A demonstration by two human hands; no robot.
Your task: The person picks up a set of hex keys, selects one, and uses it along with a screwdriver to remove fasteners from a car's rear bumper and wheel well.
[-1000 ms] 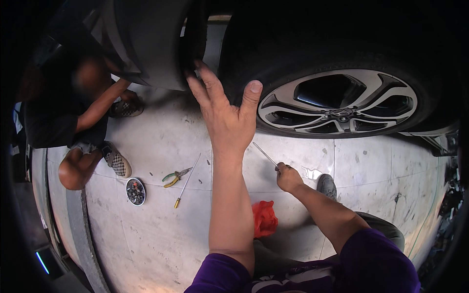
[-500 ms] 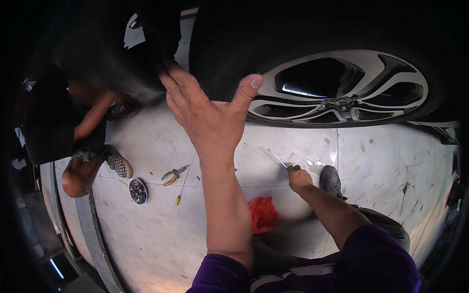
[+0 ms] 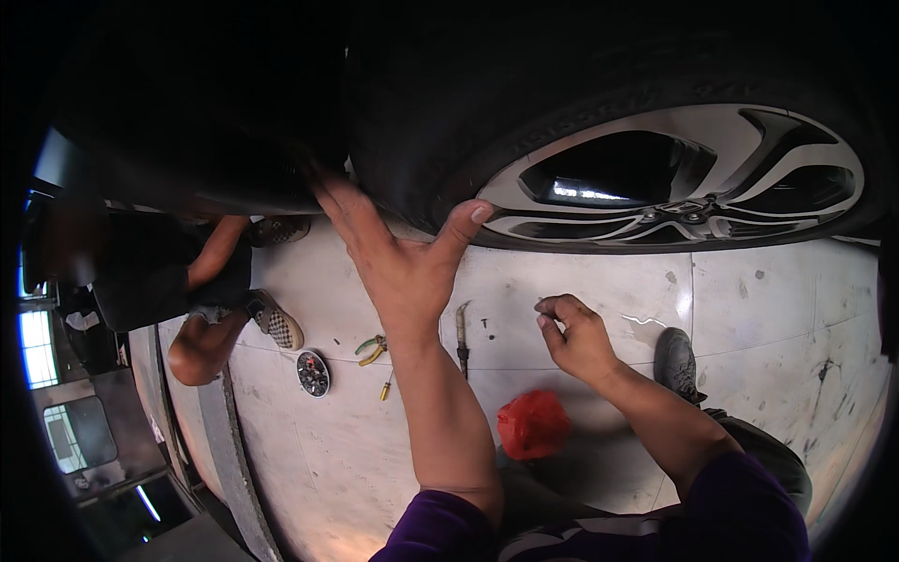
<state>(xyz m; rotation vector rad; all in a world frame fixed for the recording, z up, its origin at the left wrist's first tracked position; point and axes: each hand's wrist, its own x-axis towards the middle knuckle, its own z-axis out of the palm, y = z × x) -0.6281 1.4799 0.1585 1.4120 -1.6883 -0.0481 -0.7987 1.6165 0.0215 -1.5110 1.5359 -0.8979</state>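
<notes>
My left hand reaches up beside the black tyre, thumb spread toward it and fingers stretched along the dark car underside. The fingertips are lost in shadow, so contact is unclear. Below the silver-and-black wheel rim, my right hand hovers over the floor with thumb and fingers curled together. Something tiny and dark seems to be at its fingertips, too small to name. Between my arms lie a slim tool with a dark handle, a small dark fastener and a red plastic bag.
Left of my forearm lie pliers and a yellow-handled screwdriver, with a bowl of small fasteners beyond. Another person crouches at the left, a checkered shoe near the bowl. A raised edge runs along the left floor.
The view has shifted, moving the floor items rightward. The metal rod my right hand held no longer shows in it. The slim dark-handled tool now shows beside my left forearm.
</notes>
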